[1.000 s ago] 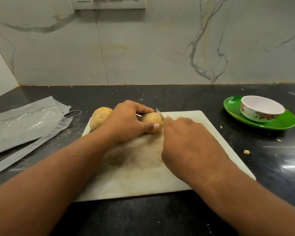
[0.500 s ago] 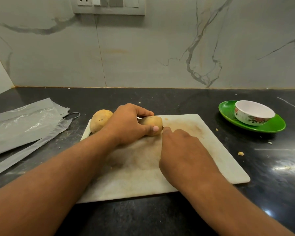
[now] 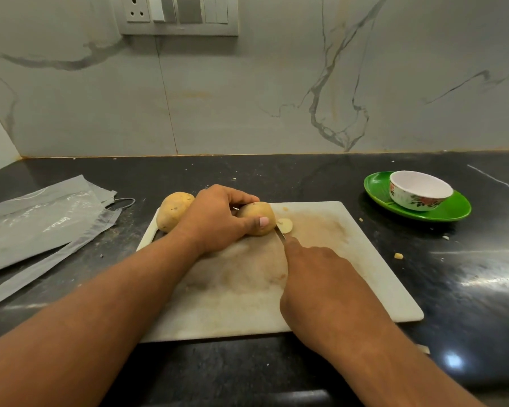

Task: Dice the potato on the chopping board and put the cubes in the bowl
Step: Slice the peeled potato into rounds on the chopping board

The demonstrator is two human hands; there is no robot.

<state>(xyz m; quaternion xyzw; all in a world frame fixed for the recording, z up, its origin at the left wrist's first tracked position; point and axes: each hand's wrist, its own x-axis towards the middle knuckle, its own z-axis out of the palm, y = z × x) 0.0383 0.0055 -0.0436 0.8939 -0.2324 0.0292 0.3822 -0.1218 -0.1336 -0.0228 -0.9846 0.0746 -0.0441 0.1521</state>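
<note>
A white chopping board point(image 3: 350, 259) lies on the black counter. My left hand point(image 3: 218, 218) grips a potato point(image 3: 254, 214) at the board's far side, thumb on its front. Right beside it a thin cut slice point(image 3: 285, 225) lies flat on the board. My right hand point(image 3: 321, 277) holds a knife point(image 3: 280, 232) with the forefinger stretched along it; only a short bit of blade shows at the potato's cut end. A second, whole potato point(image 3: 172, 211) sits at the board's far left corner. The white flowered bowl point(image 3: 420, 193) stands on a green plate point(image 3: 453, 211) at the right.
Grey plastic bags point(image 3: 41, 221) and a face mask lie on the counter to the left. Small potato scraps point(image 3: 398, 255) dot the counter between board and plate. A marble wall with a switch panel point(image 3: 178, 14) closes the back.
The knife has come down through the potato's right end and a thin slice now lies on the board. My left hand keeps its hold. The camera tilted up.
</note>
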